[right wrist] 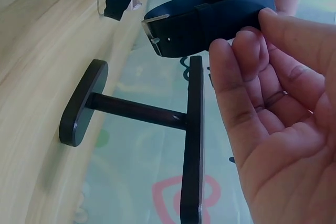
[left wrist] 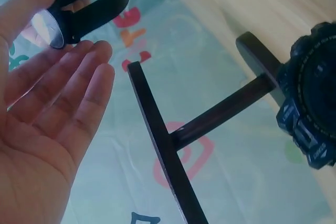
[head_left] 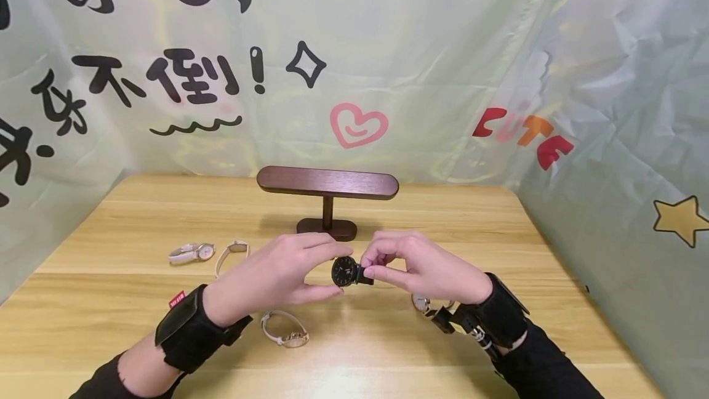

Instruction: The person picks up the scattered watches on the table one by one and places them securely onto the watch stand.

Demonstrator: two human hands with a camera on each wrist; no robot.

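A black wristwatch [head_left: 343, 271] with a dark round dial and a buckled black strap [right wrist: 231, 22] is held up between both hands over the table. My left hand [head_left: 293, 266] holds its case between thumb and fingertips, the other fingers stretched out below in the left wrist view. With thumb and forefinger, my right hand [head_left: 418, 266] pinches the strap close to the case. Behind the hands stands a dark brown T-shaped watch stand [head_left: 327, 182], its bar bare.
White-strapped watches [head_left: 191, 253] lie at the left, with another [head_left: 285, 329] nearer the front. More watches [head_left: 421, 303] lie partly under the right forearm. A chunky black watch [left wrist: 320, 95] shows at the left wrist view's edge. Printed cloth [head_left: 443, 48] hangs behind the wooden table [head_left: 354, 362].
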